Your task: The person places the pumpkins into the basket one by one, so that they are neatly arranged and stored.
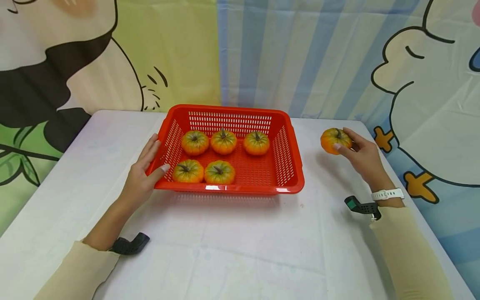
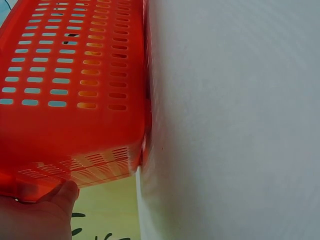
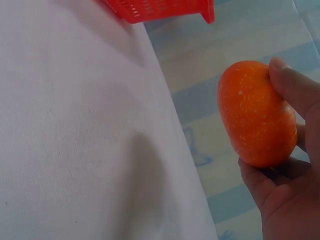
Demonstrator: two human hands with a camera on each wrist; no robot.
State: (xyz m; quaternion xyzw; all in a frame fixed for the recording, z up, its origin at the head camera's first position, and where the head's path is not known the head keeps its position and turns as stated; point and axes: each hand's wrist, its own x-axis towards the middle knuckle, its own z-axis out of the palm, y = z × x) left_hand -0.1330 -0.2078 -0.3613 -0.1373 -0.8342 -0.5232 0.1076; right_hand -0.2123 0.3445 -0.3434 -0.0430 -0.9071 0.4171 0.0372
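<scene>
My right hand [image 1: 361, 156] holds a small orange pumpkin [image 1: 333, 141] with a greenish top, above the right side of the table. The thumb and fingers pinch it from either side, as the right wrist view shows with the pumpkin's smooth orange underside [image 3: 255, 117]. At the left end of a red plastic basket [image 1: 258, 171], my left hand [image 1: 140, 177] grips the rim, its thumb over the front left corner and its fingers along the outside. Inside the basket lie three similar pumpkins [image 1: 223, 141] in the back row and two pumpkins [image 1: 219, 172] at the front left.
The basket stands towards the back of a white-covered table [image 1: 225, 250]. Behind it hangs a printed cloth [image 1: 262, 54] with cartoon figures and stripes. Black devices [image 1: 129, 245] are strapped to both wrists, and a white watch band [image 1: 387, 194] circles the right one.
</scene>
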